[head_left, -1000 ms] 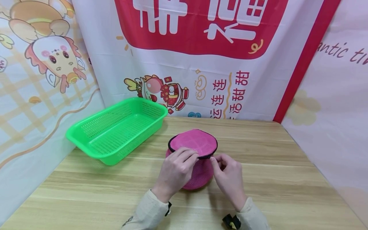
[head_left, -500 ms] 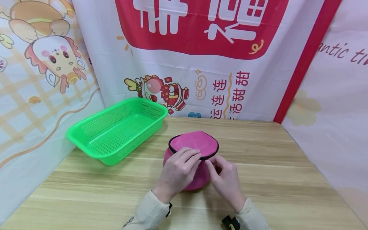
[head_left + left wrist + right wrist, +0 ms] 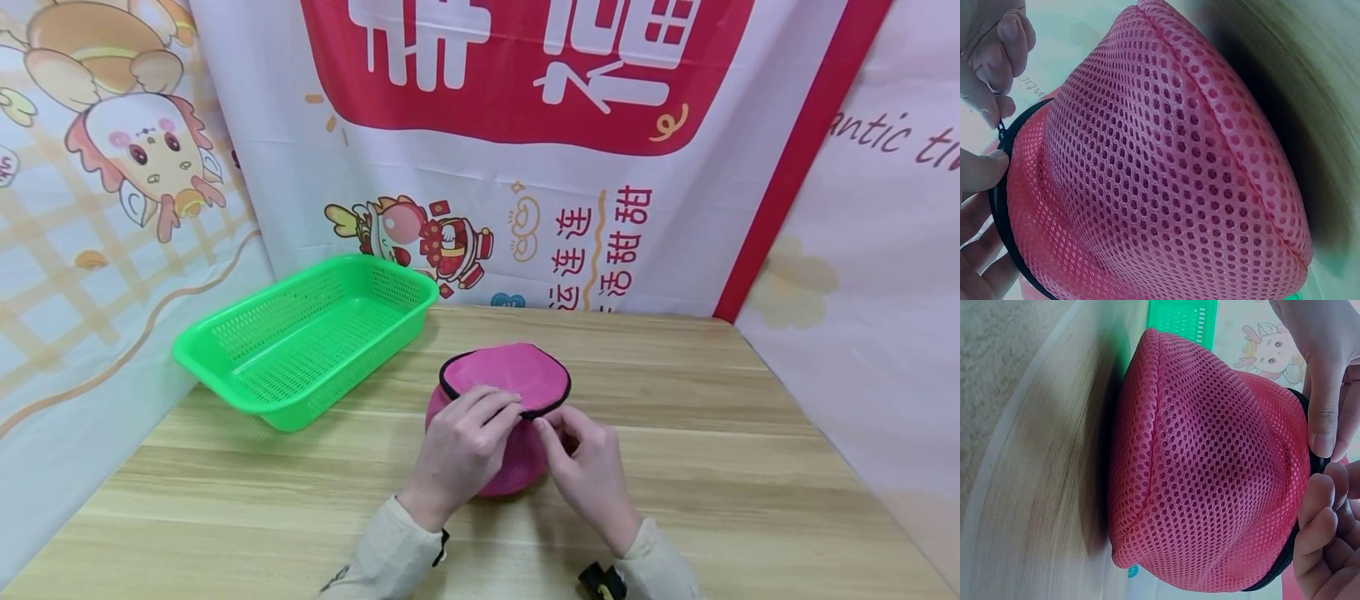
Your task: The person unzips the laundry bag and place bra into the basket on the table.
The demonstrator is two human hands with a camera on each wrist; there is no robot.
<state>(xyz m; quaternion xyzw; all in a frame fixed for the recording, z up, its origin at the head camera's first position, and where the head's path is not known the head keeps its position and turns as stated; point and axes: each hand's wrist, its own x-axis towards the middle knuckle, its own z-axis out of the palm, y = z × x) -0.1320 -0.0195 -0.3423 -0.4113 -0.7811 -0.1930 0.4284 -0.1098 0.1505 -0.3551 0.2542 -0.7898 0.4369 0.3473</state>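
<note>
A round pink mesh laundry bag [image 3: 517,462] stands on the table, its flat top edged by a black zipper [image 3: 1000,215]. My left hand [image 3: 461,446] lies over the near left of the rim and pinches the edge between thumb and fingers. Close beside it, my right hand [image 3: 592,471] pinches a small dark zipper pull [image 3: 1002,130] at the front of the rim. Both sets of fingertips nearly meet there, as the right wrist view also shows along the bag's side [image 3: 1210,456]. What the bag holds, if anything, cannot be seen through the mesh.
A green perforated plastic basket [image 3: 322,342] sits at the back left of the wooden table [image 3: 712,467], with nothing visible in it. Printed cloths hang behind [image 3: 517,150] and on both sides of the table.
Over the second, my right hand has slid a little left along the rim toward my left hand, and the bag's top has shifted slightly. Almost nothing differs in the last half second.
</note>
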